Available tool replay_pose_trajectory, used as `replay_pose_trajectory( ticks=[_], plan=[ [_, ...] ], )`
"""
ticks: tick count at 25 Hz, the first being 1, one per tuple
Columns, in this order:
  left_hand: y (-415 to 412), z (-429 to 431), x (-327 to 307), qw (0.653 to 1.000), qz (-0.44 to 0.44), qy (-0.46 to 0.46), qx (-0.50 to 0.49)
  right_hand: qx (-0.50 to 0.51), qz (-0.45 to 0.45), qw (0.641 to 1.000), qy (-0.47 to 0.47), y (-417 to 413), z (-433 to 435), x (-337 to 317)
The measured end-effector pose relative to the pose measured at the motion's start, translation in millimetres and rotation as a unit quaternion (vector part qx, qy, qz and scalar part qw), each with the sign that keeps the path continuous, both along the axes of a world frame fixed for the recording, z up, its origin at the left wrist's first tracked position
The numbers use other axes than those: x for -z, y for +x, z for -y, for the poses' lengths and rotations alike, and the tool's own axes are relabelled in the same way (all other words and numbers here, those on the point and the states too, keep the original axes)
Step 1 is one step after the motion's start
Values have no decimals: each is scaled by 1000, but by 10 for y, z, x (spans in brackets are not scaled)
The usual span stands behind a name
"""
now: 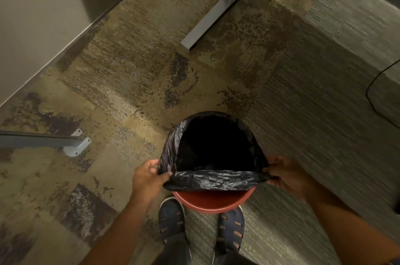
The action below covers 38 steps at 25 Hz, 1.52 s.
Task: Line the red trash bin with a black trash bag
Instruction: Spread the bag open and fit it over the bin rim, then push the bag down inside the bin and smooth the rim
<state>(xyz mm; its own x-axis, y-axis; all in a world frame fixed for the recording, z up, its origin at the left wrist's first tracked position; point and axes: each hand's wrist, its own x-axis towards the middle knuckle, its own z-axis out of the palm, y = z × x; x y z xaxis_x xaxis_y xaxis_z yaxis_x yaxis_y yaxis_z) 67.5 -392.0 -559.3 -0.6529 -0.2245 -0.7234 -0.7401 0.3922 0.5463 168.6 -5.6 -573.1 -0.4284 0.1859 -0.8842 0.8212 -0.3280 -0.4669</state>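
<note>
While both hands pinch the bag [216, 180] hem at lower centre of frame, the near edge isn't over the bin [213, 201] rim yet: the red lip shows bare below the black band, just above the shoes [172, 219].

Grip: left hand [149, 178] closed on the bag's left corner, fingers curled into the film; right hand [285, 175] closed on the right corner. That side is dim, so finger detail is unclear, but the film is taut between the two.

Position: bin stands upright on the carpet [129, 91], between the feet and the desk leg [225, 5] at upper centre. Far and side arcs of the rim look covered by the bag.

Orientation: bin's long axis is vertical, mouth up, pointing at the camera. Bag mouth is open the same way, its body hanging down inside; can't see the bottom, too dark.

How I'd do this step:
- keep the hem stretched wide, wider than the rim
- pull toward the body and down, roll the band over the near lip
- don't yank up, or the far side likely pops off
- leave slack inside so the bag can seat
- even overhang all round
</note>
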Motion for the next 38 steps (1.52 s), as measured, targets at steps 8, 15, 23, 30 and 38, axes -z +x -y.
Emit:
replay_pose_trajectory(
  ticks=[8, 15, 23, 30, 38],
  plan=[
    [875, -401, -44, 981, 53, -43, -181, -8, 49, 998, 25, 336, 364, -33],
    [1166, -585, -63, 977, 70, -24, -199, -12, 101, 993, 61, 531, 721, 69],
    [1233, -529, -154, 968, 39, 62, -240, -12, 113, 989, 94, 591, 893, 174],
    [972, -279, -74, 971, 36, 43, -234, 14, 110, 990, 89, 541, 1111, 125],
    [563, -208, 19, 989, -26, -18, -148, -148, -148, 854, 476, -202, 1136, -376]
  ],
)
